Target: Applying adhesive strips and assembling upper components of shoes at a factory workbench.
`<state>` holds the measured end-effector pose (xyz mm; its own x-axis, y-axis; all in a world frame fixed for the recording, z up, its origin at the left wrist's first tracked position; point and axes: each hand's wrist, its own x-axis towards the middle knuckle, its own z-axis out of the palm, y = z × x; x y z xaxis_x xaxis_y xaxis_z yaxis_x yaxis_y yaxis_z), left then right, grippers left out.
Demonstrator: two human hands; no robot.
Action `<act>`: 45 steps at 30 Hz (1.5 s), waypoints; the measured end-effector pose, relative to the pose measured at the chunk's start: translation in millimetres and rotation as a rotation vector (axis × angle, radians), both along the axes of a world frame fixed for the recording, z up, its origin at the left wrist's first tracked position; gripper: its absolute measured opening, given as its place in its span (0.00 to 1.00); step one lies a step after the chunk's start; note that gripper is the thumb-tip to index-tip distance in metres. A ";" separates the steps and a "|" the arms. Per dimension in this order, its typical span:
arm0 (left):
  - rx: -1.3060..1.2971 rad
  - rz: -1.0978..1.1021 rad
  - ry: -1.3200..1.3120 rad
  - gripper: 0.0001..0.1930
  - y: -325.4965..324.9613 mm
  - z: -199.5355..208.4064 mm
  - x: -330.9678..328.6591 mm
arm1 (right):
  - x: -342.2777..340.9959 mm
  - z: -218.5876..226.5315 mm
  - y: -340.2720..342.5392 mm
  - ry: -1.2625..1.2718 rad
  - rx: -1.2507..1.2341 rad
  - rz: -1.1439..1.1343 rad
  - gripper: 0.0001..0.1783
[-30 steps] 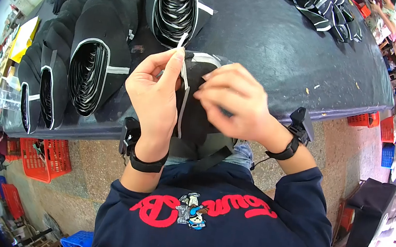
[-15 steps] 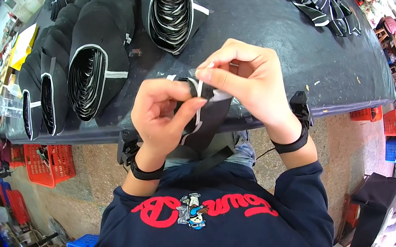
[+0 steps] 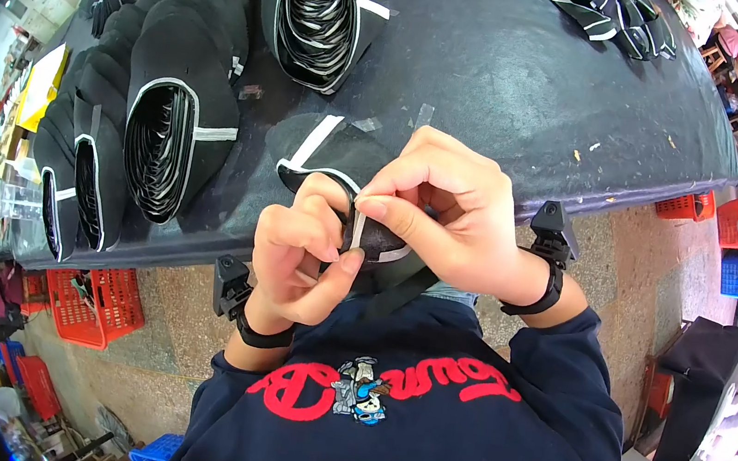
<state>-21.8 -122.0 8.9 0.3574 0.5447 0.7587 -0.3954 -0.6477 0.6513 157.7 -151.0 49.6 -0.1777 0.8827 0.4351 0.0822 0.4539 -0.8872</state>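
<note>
Both hands (image 3: 387, 233) apparently pinching black piece (image 3: 328, 155)

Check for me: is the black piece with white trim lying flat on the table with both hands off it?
No: the left hand and right hand both pinch the black piece with white trim at the table edge.

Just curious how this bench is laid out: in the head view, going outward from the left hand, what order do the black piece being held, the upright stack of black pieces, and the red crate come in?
From the left hand:
1. Black piece with white edging, in its grip, just above it.
2. Upright stack of black pieces, on the table to its left.
3. Red crate, down on the floor, lower left.
</note>
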 end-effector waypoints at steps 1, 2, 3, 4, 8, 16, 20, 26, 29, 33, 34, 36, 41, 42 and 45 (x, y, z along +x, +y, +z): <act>-0.002 0.003 0.000 0.19 -0.2 0.4 0.1 | -1.7 -0.3 0.2 0.005 -0.017 0.007 0.07; -0.004 0.005 0.001 0.19 -0.6 1.2 0.1 | -3.7 -0.2 -0.2 0.031 -0.026 0.000 0.08; -0.007 0.001 -0.023 0.19 -1.2 2.4 -0.1 | -4.5 0.2 0.4 0.037 -0.031 -0.008 0.10; -0.054 -0.032 -0.027 0.18 -1.5 3.5 0.5 | -4.8 0.9 0.9 0.105 -0.126 0.034 0.10; -0.291 -0.226 -0.106 0.17 -2.5 13.2 -1.3 | 5.3 6.8 9.3 0.328 -0.518 0.332 0.12; -0.461 -0.306 0.162 0.20 5.8 41.6 -25.2 | 25.4 15.7 37.3 -0.033 -0.329 0.612 0.14; -0.494 -0.332 0.242 0.25 10.0 48.2 -25.7 | 26.4 9.6 43.6 -0.093 -0.380 0.718 0.10; -0.729 -0.298 0.486 0.12 15.5 48.7 -32.5 | 25.3 -12.8 42.7 0.243 -0.268 0.733 0.07; -0.617 -0.350 0.539 0.11 22.8 45.0 -37.8 | 31.4 -14.7 42.1 0.207 -0.212 0.732 0.07; -0.514 -0.485 0.426 0.13 24.0 39.6 -37.6 | 34.5 -13.7 38.8 0.283 -0.243 0.840 0.07; -0.471 -0.522 0.389 0.14 23.5 38.9 -36.5 | 34.4 -13.7 37.6 0.292 -0.252 0.884 0.07; -0.481 -0.568 0.380 0.14 22.9 39.3 -34.3 | 33.9 -14.6 37.2 0.290 -0.224 0.894 0.06; -0.498 -0.627 0.409 0.14 22.8 43.4 -30.2 | 36.8 -19.3 39.9 0.284 -0.192 0.913 0.07; -0.512 -0.628 0.423 0.13 22.7 44.3 -29.8 | 37.9 -20.2 40.4 0.269 -0.189 0.899 0.07; -0.614 -0.684 0.419 0.09 23.0 46.2 -28.7 | 42.4 -22.0 41.0 0.235 -0.193 0.857 0.07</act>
